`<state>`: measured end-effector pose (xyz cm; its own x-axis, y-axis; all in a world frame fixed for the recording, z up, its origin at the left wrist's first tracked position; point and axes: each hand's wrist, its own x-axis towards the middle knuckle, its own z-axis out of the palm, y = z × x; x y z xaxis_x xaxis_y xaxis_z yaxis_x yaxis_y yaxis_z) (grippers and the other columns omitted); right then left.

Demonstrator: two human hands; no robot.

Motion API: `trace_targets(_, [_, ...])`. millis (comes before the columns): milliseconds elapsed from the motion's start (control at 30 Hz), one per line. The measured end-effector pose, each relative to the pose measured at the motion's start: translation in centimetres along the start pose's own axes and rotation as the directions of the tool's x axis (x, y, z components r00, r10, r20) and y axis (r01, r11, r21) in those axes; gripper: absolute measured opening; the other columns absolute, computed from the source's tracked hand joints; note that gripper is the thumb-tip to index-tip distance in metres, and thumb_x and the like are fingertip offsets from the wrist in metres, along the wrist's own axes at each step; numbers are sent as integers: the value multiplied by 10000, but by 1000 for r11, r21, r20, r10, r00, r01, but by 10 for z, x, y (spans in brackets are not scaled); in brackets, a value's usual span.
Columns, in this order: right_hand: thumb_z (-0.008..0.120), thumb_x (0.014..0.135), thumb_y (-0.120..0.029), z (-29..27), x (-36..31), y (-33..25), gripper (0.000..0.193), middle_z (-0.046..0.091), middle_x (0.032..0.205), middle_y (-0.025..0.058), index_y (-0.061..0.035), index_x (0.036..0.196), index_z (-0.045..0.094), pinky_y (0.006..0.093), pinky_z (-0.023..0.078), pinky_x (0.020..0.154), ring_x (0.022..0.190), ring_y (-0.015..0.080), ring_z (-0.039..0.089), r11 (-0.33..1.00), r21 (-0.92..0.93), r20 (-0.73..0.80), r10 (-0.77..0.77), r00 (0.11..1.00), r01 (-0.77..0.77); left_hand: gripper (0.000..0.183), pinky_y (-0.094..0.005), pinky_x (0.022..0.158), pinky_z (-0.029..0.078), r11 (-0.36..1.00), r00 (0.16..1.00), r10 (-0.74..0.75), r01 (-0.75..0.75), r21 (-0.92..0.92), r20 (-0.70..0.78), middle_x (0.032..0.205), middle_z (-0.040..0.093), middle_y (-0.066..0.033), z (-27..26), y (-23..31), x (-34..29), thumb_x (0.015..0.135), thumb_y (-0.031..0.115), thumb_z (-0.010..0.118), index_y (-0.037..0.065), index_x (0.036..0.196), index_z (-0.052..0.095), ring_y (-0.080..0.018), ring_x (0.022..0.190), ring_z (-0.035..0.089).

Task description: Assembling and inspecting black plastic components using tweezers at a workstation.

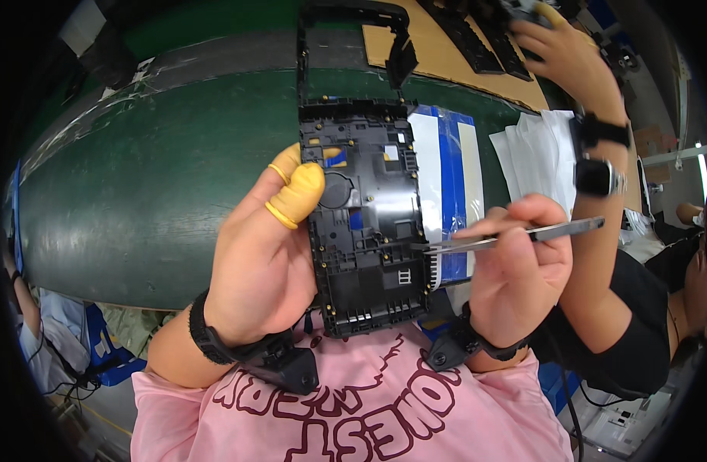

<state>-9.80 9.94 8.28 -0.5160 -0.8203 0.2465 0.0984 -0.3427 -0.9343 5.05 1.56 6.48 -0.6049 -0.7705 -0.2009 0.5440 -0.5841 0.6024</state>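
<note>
My left hand (270, 235) grips a black plastic device housing (373, 208) by its left edge, with yellow finger cots on the thumb and a finger. The housing is a long frame with ribs, small brass-coloured inserts, cut-outs and a round recess; its far part is an open frame. In my right hand (521, 266) is a pair of metal tweezers (515, 236), held between thumb and fingers. Their tips point left and reach the housing's right edge. Whether they touch it or hold some small part, I cannot tell.
A blue and white stack (451, 192) lies beyond the housing, beside white sheets (534, 154). At the far right, a co-worker's arm (592, 92) reaches over a cardboard sheet (384, 48) bearing black plastic parts (477, 38). The green table (138, 192) spreads to the left.
</note>
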Motion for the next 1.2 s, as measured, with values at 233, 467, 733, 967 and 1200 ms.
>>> trace_targets(233, [533,759,57,12,2,8,195,579,815,136,49,941,462,230,476,680,742,147,581,975,97,186,181,966,-201,331,-298,839,401,994,995,-15,25,-104,96,1086,454,-104,0,-2,-7,862,134,422,-5,1150,341,-168,974,475])
trace_targets(467, [526,761,64,12,1,10,187,564,823,127,52,935,458,254,489,692,743,156,581,967,163,154,174,973,-198,369,-303,858,385,994,989,-21,37,-104,143,1102,441,-107,3,-6,-4,858,134,432,-9,1174,306,-169,1001,459])
trace_targets(733, [533,758,61,11,0,12,188,560,824,118,53,932,463,245,487,682,738,150,578,971,151,141,164,976,-185,382,-300,863,381,995,988,-18,33,-94,151,1109,436,-106,5,-6,-3,859,136,432,-10,1183,292,-168,1009,453])
trace_targets(967, [532,760,58,10,1,12,183,562,813,117,55,931,466,241,486,680,733,148,578,974,138,143,161,977,-180,418,-316,872,379,999,991,-2,8,-44,134,1123,439,-126,6,-6,-4,856,191,433,-11,1192,289,-189,1028,454])
trace_targets(1200, [537,758,54,10,0,14,181,568,812,124,52,926,467,232,480,667,732,150,579,982,111,145,139,980,-156,379,-308,854,392,994,991,-13,27,-106,134,1106,436,-116,7,-7,-4,861,125,421,-8,1188,283,-175,1010,456])
